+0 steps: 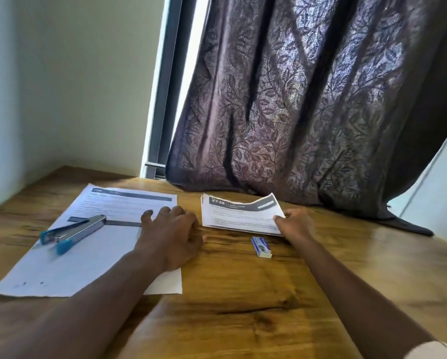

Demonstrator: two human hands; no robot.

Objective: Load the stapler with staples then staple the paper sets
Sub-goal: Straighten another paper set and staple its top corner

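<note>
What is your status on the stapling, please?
Left hand resting on large sheet. Right hand pinching paper stack. Stapler open, untouched. Staple box near right wrist.

The right paper set [239, 213] header reads "2748"

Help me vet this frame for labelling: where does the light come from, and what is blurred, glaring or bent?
In the head view, daylight enters beside the curtain and glows through it; a sheen lies on the table at far right; the stapler and the print on the right paper set are softly blurred; the wide lens tilts the window frame.
</note>
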